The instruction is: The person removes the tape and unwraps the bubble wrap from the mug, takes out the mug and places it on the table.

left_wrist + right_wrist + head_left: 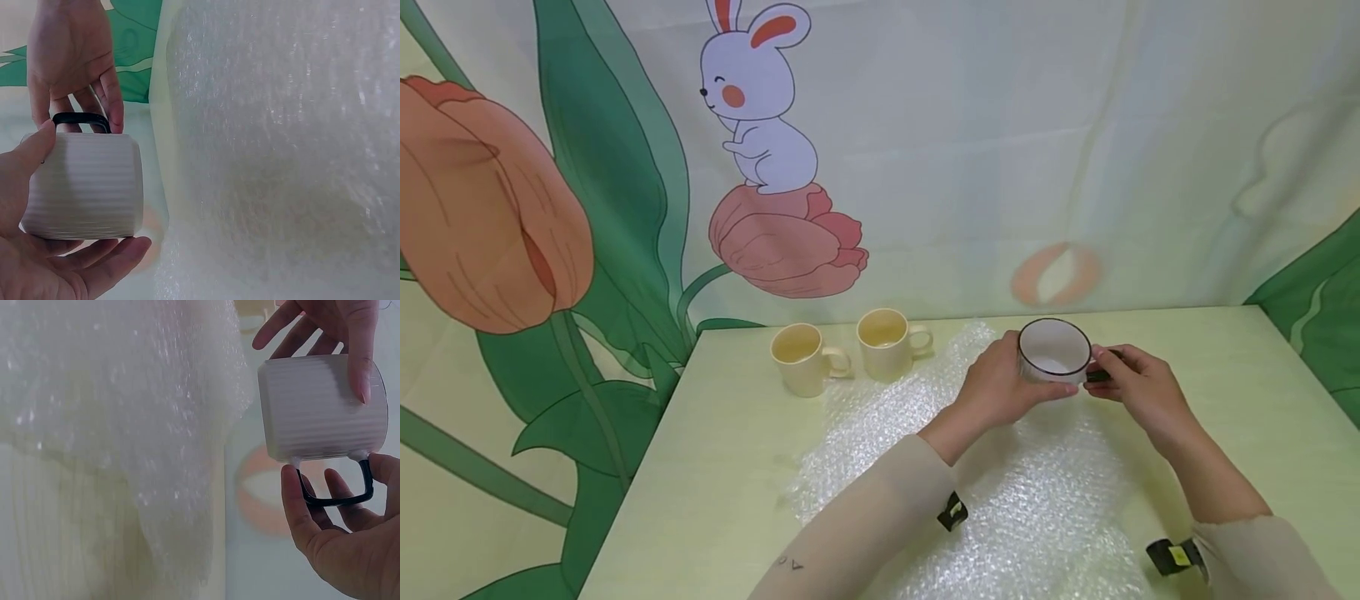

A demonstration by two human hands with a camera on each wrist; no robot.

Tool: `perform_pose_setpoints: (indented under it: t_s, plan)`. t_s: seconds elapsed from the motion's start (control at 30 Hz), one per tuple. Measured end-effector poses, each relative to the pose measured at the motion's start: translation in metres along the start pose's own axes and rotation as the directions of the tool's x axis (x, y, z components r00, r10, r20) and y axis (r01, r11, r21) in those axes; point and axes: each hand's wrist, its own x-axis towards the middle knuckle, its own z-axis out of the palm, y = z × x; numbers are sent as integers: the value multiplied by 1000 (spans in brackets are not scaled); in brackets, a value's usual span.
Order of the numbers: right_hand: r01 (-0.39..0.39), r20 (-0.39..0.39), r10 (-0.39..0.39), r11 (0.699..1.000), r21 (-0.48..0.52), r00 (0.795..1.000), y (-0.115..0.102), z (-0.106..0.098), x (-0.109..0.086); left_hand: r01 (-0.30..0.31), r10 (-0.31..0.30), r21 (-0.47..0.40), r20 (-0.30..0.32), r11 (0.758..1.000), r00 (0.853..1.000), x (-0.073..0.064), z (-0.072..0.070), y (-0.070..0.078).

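Observation:
A white ribbed mug (87, 187) with a dark rim and a black handle (337, 501) is held up above the bubble wrap (1022, 492). My left hand (1000, 383) grips the mug's body from the left, thumb on the near side and fingers round the far side. On the other side, my right hand (1138, 387) holds the handle, its fingers about the black loop. In the head view the mug's mouth (1055, 346) faces up toward me, and its white inside shows. The bubble wrap lies spread on the table beneath both forearms.
Two cream mugs (801, 358) stand at the back left of the table (700, 467), beside the bubble wrap's edge, handles to the right. A cloth backdrop (962, 167) printed with tulips and a rabbit hangs behind the table. Black wrist camera straps (953, 512) show at both sleeves.

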Motion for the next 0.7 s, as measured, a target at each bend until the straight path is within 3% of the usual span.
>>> perform_pose_setpoints:
  t_s: [0.27,0.47,0.7]
  plan:
    - [-48,-49,55,991,128,997,4,-9,13,-11,11,-24,-16,1000,1000,16,12,5]
    - [-85,-76,121,927,364,990,6,-11,19,-5,5,6,-26,1000,1000,27,18,9]
    - [-143,-85,205,875,461,975,10,-15,26,2,-2,14,-19,1000,1000,42,28,10]
